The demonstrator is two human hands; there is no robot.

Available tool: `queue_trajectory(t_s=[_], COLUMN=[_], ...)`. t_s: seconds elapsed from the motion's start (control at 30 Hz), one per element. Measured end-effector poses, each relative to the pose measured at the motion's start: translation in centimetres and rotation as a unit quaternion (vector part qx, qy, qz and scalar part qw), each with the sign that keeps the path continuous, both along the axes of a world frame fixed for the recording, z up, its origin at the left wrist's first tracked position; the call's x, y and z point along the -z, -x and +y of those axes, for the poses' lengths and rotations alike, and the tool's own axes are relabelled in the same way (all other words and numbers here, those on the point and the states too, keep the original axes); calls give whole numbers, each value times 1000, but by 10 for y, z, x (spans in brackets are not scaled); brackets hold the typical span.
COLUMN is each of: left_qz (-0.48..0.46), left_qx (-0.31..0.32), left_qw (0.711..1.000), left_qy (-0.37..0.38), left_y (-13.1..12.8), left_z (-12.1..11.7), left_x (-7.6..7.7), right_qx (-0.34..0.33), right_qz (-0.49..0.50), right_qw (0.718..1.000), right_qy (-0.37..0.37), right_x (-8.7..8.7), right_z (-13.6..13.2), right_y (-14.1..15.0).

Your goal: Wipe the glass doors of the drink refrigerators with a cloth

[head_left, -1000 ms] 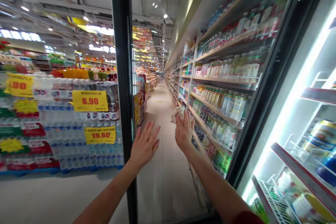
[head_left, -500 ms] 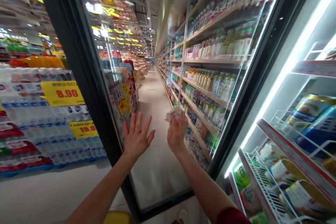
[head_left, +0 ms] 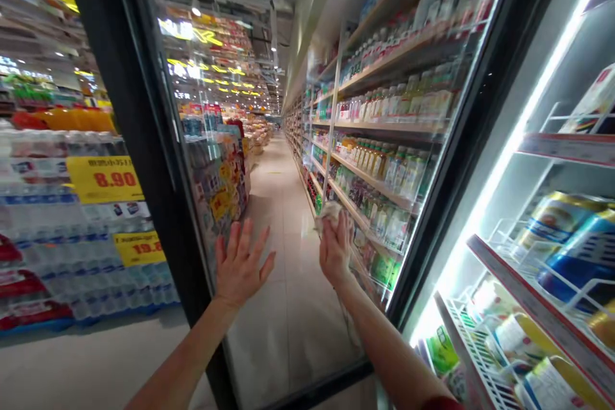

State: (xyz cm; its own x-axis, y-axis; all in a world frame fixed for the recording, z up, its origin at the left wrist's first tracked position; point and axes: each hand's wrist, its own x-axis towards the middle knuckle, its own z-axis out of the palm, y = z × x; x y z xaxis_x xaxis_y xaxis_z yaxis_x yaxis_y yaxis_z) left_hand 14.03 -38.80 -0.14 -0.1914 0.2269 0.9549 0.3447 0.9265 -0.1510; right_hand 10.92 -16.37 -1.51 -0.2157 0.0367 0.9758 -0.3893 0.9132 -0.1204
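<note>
A glass cooler door (head_left: pixel 288 160) with a black frame stands swung open in front of me. My left hand (head_left: pixel 240 266) lies flat against the glass, fingers spread, near the door's left frame. My right hand (head_left: pixel 336 250) presses a crumpled white cloth (head_left: pixel 327 211) onto the glass a little to the right, fingers closed around it. Through the pane I see the shop aisle and shelves of bottled drinks (head_left: pixel 379 166).
The lit cooler interior on the right has white wire racks (head_left: pixel 485 346) holding cans and packets (head_left: pixel 571 237). Stacked water bottle packs with yellow price signs (head_left: pixel 103 179) stand on the left. A tiled aisle floor (head_left: pixel 278 205) runs ahead.
The door has swung wider relative to my view. Both hands stayed on the glass; the right hand with the cloth shifted slightly down and right, the left drifted a little left.
</note>
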Motion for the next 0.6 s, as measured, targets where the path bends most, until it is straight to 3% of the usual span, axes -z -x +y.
queue_trajectory(t_s=[0.07, 0.1, 0.23, 0.3, 0.37, 0.47, 0.53, 0.6], left_qz=[-6, -11, -27, -31, -31, -27, -26, -25], left_qx=[7, 10, 18, 19, 20, 18, 19, 22], left_qw=[1000, 1000, 999, 999, 999, 999, 999, 999], left_qy=[-6, -9, -17, -22, -23, -23, -22, -23], left_y=[1, 1, 4, 6, 7, 8, 8, 8], left_z=[-1, -1, -4, -5, -5, -5, -5, -4], left_x=[-1, -1, 0, 1, 2, 2, 1, 0], right_qx=[-13, 0, 93, 103, 73, 7, 3, 44], right_qz=[2, 14, 64, 77, 75, 51, 42, 53], right_qw=[998, 998, 983, 972, 985, 997, 994, 997], right_qy=[-68, -58, 146, 196, 135, -49, -101, -36], right_x=[1, -2, -33, -45, -47, -38, -36, -42], right_z=[-3, 6, 61, 62, 39, 2, 10, 47], right_y=[1, 4, 19, 21, 16, 7, 8, 14])
